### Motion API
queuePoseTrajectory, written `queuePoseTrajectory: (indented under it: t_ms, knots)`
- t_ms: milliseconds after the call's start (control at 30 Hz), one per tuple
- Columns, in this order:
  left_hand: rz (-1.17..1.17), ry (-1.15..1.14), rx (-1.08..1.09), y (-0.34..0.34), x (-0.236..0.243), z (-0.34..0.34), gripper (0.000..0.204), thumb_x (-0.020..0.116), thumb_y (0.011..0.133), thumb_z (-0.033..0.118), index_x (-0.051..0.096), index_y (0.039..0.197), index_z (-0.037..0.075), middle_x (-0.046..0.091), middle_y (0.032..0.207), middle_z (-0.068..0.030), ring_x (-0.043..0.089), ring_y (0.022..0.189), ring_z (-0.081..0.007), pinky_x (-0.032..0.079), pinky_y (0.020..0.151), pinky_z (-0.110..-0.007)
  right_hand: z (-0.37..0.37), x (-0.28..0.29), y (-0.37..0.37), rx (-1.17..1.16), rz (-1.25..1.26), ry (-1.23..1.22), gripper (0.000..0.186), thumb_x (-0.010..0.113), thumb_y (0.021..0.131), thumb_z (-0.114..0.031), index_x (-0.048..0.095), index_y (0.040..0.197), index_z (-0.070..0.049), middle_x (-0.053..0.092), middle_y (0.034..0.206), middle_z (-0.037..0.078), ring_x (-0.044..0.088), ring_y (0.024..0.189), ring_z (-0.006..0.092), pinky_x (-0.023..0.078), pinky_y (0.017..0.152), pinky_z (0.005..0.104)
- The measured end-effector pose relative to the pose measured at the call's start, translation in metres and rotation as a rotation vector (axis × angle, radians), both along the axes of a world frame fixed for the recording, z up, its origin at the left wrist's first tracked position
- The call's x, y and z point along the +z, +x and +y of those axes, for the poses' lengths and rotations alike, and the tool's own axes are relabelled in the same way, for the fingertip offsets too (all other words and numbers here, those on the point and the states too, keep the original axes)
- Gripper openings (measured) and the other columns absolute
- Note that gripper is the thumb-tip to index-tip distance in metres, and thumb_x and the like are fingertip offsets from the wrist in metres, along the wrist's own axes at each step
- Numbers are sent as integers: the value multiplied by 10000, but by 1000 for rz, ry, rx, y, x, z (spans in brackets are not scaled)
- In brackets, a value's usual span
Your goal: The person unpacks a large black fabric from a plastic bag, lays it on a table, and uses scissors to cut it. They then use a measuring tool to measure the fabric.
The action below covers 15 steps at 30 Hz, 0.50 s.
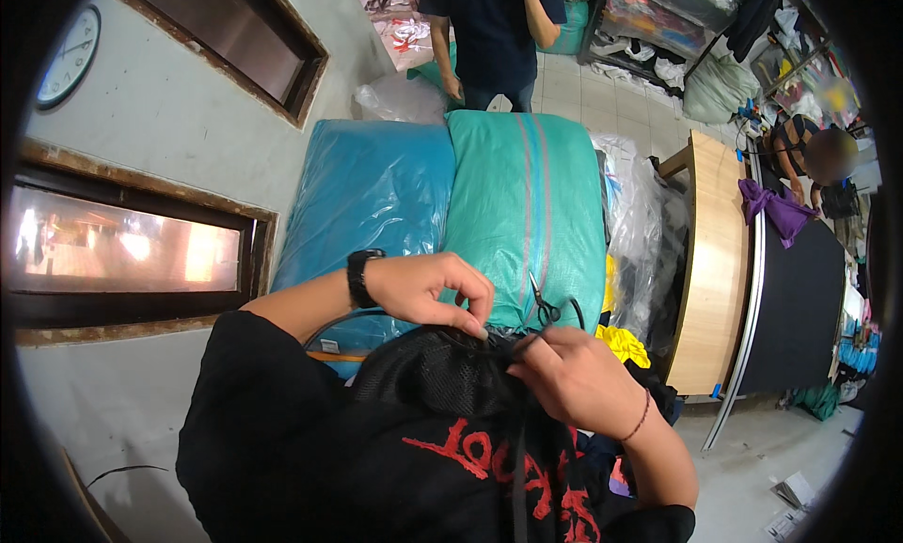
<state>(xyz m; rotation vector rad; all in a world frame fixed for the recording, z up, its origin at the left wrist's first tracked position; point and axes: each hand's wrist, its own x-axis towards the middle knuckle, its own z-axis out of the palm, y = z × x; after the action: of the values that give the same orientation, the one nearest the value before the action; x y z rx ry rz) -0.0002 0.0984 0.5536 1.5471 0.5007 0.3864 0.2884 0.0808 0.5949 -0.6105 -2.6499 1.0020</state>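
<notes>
A piece of black mesh fabric (428,374) bunches up close against my black shirt. My left hand (428,294), with a black watch at the wrist, is closed and pinches its upper edge. Beside it, my right hand (588,383) is closed on the same edge, its fingertips partly hidden by dark cloth. Small dark scissors (544,308) point away from me just beyond my right hand, over a green sack (522,204). Whether they rest on the sack or touch my fingers, I cannot tell.
A plastic-wrapped blue bale (372,195) lies left of the sack. Yellow cloth (623,346) and clear plastic (640,214) are at its right. A person (489,40) stands beyond; another (804,153) works by a wooden table (720,270). A wall with windows bounds the left.
</notes>
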Motion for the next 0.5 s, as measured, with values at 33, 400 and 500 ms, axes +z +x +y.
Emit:
queuePoseTrajectory:
  t_ms: [33,400,500]
  knots:
    - [5,3,10,-3,7,0,143,726,961,93,672,886,-16,685,924,-87,660,864,-213,506,797,-349,-2,3,0,-40,19,-46,221,713,933,-176,601,1055,-28,598,683,116,658,699,343,516,596,455]
    - [57,97,75,-25,26,-4,162,714,975,128,656,892,2,653,865,-72,633,807,-208,493,741,-351,-11,30,20,42,-225,-191,142,677,926,-176,625,995,-63,607,869,115,668,704,370,544,588,459]
    - [40,26,38,-28,19,-16,180,708,983,131,639,878,3,642,845,-72,627,790,-198,497,749,-345,-21,35,33,67,-371,-336,177,709,923,-214,645,989,-64,663,870,105,678,733,372,542,607,463]
